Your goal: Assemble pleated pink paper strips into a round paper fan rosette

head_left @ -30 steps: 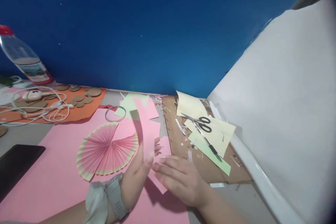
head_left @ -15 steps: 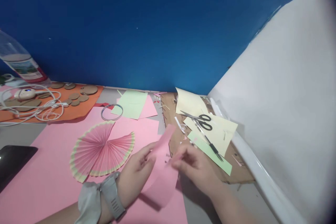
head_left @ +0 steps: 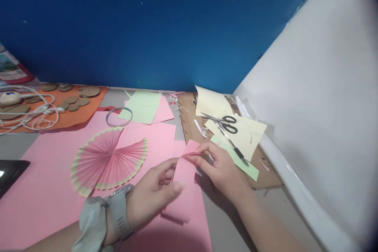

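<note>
A pink paper strip is held up between my two hands above the large pink sheet. My left hand, with a grey watch at the wrist, grips the strip's left edge, thumb in front and fingers partly behind it. My right hand pinches the strip near its upper end between thumb and fingertips, where the paper bends. A pleated pink paper fan with a yellow-green rim lies spread on the sheet left of my hands.
Black-handled scissors and a pen rest on cream paper over cardboard. At left are a ring, orange paper with cardboard discs, white cables, a bottle and a dark device.
My right hand has moved up to the strip's upper part and pinches it there. The strip hangs narrower and straighter. The whole view has shifted slightly.
</note>
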Demonstrator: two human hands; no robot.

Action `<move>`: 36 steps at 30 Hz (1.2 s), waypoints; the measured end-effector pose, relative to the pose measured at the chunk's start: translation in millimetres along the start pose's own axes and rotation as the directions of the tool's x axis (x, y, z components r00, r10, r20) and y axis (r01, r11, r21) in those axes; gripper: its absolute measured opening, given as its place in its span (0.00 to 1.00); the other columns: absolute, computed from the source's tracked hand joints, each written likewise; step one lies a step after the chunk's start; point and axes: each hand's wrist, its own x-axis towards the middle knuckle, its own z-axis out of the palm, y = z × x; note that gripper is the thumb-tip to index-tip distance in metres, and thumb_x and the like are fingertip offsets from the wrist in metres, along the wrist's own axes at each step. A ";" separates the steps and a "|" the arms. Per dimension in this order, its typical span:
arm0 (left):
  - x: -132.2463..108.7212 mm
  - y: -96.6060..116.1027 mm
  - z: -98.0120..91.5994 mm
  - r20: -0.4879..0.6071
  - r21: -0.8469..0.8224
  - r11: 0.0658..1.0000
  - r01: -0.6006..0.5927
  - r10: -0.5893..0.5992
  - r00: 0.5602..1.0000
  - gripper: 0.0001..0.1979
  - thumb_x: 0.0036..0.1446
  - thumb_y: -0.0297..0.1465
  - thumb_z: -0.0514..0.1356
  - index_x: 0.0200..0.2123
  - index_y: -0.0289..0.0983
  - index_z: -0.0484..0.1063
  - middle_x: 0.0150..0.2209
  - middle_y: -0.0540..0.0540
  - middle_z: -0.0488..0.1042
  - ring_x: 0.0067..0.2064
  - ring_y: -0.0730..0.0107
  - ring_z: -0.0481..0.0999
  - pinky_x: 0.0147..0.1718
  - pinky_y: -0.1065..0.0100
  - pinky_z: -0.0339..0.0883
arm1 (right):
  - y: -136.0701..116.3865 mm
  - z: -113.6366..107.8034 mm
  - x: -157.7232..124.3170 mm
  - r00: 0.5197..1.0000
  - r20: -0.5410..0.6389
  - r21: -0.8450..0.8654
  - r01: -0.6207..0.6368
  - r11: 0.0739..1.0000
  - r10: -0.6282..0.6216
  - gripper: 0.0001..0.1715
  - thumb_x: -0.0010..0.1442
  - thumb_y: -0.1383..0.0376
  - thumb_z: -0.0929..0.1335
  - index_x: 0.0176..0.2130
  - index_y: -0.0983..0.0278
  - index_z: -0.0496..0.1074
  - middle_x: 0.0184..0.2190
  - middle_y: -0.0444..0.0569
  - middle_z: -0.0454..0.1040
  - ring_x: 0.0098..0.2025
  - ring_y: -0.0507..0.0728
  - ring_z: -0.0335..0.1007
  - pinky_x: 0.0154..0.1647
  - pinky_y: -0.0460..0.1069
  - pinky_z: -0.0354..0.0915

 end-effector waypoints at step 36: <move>3.4 -1.2 -2.7 -0.171 0.364 0.928 0.081 -0.019 0.985 0.18 0.61 0.40 0.47 0.22 0.37 0.53 0.22 0.55 0.53 0.26 0.77 0.56 0.27 0.73 0.55 | 5.8 -5.0 4.9 0.937 -0.349 -0.057 0.016 0.998 -0.035 0.13 0.62 0.58 0.60 0.30 0.62 0.64 0.24 0.40 0.63 0.29 0.51 0.59 0.30 0.45 0.55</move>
